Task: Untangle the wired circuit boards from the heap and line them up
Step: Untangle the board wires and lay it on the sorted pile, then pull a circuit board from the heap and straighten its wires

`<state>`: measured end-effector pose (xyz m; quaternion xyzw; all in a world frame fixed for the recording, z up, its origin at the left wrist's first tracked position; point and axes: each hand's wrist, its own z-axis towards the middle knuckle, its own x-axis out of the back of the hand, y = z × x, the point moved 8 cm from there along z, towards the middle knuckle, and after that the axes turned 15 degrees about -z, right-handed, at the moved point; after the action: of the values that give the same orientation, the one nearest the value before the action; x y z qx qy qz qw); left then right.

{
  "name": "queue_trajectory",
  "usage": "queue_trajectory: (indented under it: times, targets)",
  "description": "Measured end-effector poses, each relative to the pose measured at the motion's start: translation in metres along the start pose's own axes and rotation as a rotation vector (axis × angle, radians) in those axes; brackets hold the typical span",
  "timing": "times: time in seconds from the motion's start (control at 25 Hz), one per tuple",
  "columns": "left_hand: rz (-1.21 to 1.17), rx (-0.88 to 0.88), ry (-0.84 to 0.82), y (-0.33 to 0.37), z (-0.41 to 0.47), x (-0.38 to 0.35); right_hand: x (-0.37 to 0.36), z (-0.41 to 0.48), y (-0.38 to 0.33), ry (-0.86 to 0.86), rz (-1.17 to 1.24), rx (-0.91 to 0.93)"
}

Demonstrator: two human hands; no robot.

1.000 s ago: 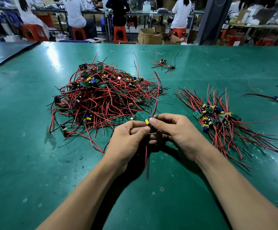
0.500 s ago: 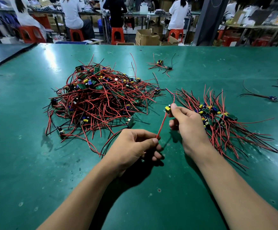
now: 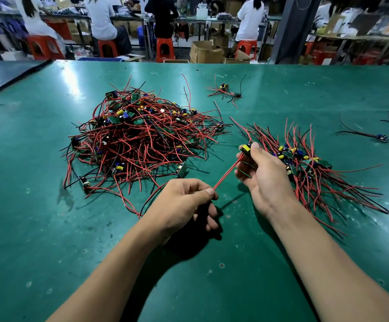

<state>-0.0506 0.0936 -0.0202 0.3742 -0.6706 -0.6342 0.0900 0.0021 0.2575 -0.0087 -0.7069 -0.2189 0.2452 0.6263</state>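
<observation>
Head view looks down on a green surface (image 3: 49, 228) where both hands work just above it, near the middle. The left hand (image 3: 184, 201) is curled, its thumb and forefinger pinching the near end of a red wire (image 3: 227, 174); the other fingers are folded under. The right hand (image 3: 265, 177) is raised a little farther off and to the right, its thumb and fingertips gripping a small circuit board (image 3: 245, 148) that carries a yellow part. The red wire runs straight from that board down to the left hand, and more of the board's leads rise beyond the right hand's fingers. The tangled heap (image 3: 137, 140) of red and black wires and green boards lies on the surface to the left, beyond the left hand. The sorted row (image 3: 305, 168), with boards side by side and wires fanned out toward the near right, lies just beside and partly behind the right hand. A small loose cluster (image 3: 224, 90) sits farther back, and a single wired board (image 3: 380, 136) lies well apart at the right. Past the far edge, people sit on red stools (image 3: 164, 48) at other benches.
</observation>
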Motion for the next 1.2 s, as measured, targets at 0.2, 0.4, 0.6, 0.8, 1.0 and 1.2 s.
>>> queue_trajectory:
  times: [0.2, 0.4, 0.6, 0.8, 1.0, 1.2]
  targets:
    - [0.003, 0.015, -0.012, -0.003, 0.001, 0.005, 0.007, 0.003, -0.012, 0.054, -0.428, 0.237]
    - [0.035, -0.076, 0.012, 0.001, 0.002, 0.009, 0.023, 0.010, -0.010, 0.112, -0.344, 0.148]
    - [0.399, -0.333, 0.194, 0.025, -0.006, 0.023, 0.049, 0.014, -0.019, 0.204, -0.929, 0.158]
    - [0.565, -0.497, 0.283, 0.036, -0.011, 0.020, 0.052, 0.008, -0.021, 0.273, -1.416, 0.173]
    - [0.592, -0.585, 0.452, 0.044, -0.013, 0.034, 0.017, -0.010, -0.039, 0.216, -1.158, 0.542]
    - [0.649, -0.548, 0.522, 0.044, -0.011, 0.043, -0.014, -0.013, -0.010, -0.028, -1.319, 0.511]
